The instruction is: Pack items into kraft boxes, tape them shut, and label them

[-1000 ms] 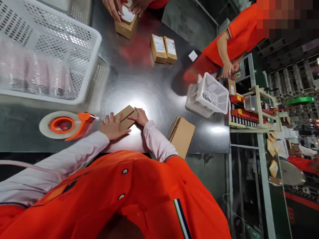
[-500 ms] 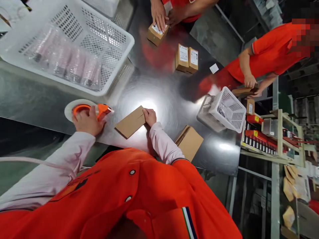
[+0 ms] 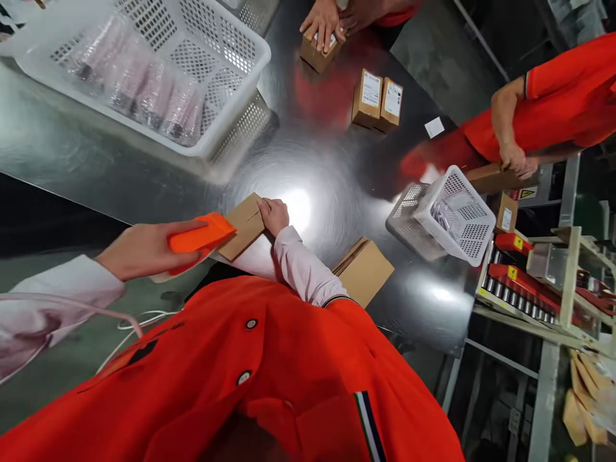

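Observation:
My left hand (image 3: 144,249) is closed round an orange tape dispenser (image 3: 205,233). Its front end meets the near left end of a small flat cardboard box (image 3: 246,226), partly hiding that end. Only a pale edge of the tape roll shows below the hand. At the far right end of the box, my right hand (image 3: 274,216) grips the edge, with the fingers curled against the cardboard. To the right of my right forearm lies a stack of flat cardboard pieces (image 3: 369,269) on the metal table (image 3: 332,186).
A large white basket (image 3: 262,61) with bubble-wrapped packs stands at the back left. Two labelled boxes (image 3: 368,99) stand beyond the middle. A smaller white basket (image 3: 476,240) is on the right. Across the table, co-workers' hands (image 3: 323,22) press a box; another person (image 3: 514,151) handles cardboard.
My left hand has lifted the tape dispenser off the table, turned it and brought it to the cardboard's near end. My right hand still holds the cardboard. The view has shifted slightly.

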{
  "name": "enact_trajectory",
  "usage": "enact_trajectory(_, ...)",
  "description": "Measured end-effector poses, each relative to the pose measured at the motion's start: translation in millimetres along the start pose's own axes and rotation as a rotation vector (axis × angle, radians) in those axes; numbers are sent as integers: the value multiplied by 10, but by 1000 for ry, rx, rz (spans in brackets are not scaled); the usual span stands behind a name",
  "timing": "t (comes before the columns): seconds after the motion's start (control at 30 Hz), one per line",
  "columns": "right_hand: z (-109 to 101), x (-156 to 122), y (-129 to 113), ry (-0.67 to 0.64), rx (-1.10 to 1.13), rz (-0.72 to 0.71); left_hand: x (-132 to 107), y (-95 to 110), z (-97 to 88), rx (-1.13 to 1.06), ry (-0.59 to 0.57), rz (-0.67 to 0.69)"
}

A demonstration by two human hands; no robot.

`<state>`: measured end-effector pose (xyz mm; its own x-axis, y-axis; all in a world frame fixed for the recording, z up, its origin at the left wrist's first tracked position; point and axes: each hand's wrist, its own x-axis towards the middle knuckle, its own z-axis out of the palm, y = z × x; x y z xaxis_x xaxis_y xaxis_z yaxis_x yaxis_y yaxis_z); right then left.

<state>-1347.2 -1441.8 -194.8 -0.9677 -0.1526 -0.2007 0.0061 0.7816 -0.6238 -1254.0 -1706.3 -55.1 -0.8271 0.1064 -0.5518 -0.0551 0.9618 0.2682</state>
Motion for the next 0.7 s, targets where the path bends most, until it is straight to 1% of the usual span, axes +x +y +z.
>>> enact_trajectory(0.07,-23,17,-8,-15,-5,-7,-26,163,50,65,-66,10)
enact_trajectory(0.17,-62,16,-51,-42,-46,-2,7,322,135,202,-134,-3)
enact_trajectory(0.27,-81,-88,-184,11,-163,63,75,423,162,260,-195,16)
enact_trajectory(0.3,-81,-151,-245,36,-220,45,94,446,160,271,-200,26)
enact_trajectory(0.37,-73,-305,-364,32,-329,-81,108,453,167,283,-200,38)
enact_trajectory(0.43,-61,-456,-441,-74,-388,-241,79,377,231,276,-187,47)
enact_trajectory(0.47,-56,-516,-457,-129,-395,-282,49,306,292,262,-172,56)
enact_trajectory(0.53,-47,-587,-451,-194,-377,-288,-31,121,463,212,-112,97)
enact_trajectory(0.6,-33,-601,-426,-202,-348,-264,-111,-61,651,150,-38,144)
enact_trajectory(0.67,-3,-588,-416,-193,-339,-239,-157,-169,795,106,18,168)
enact_trajectory(0.7,17,-580,-420,-186,-345,-225,-164,-185,840,95,31,170)
